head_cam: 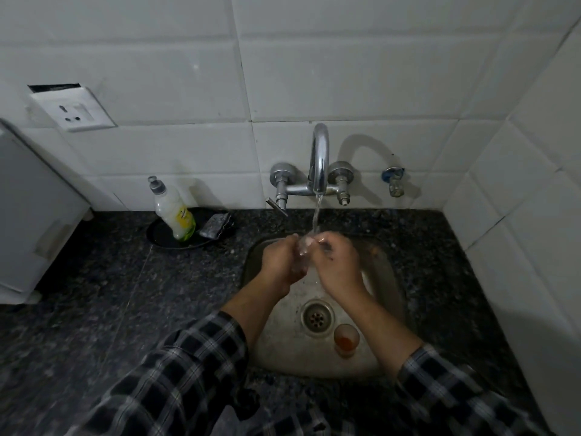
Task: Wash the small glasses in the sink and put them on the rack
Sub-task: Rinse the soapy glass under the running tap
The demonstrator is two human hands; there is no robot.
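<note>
A small clear glass (302,251) is held under the running stream from the chrome tap (319,158), over the steel sink (382,278). My left hand (278,262) grips the glass from the left. My right hand (336,264) holds it from the right, fingers curled at its rim. The hands hide most of the glass. A second small glass (345,338) with orange residue at its bottom stands upright in the sink, right of the drain (317,316). No rack is in view.
A dish-soap bottle (173,212) and a scrub pad (216,225) sit on a black round plate (163,239) on the dark granite counter (110,294), left of the tap. A white appliance (28,215) stands at the far left. Tiled walls close the back and right.
</note>
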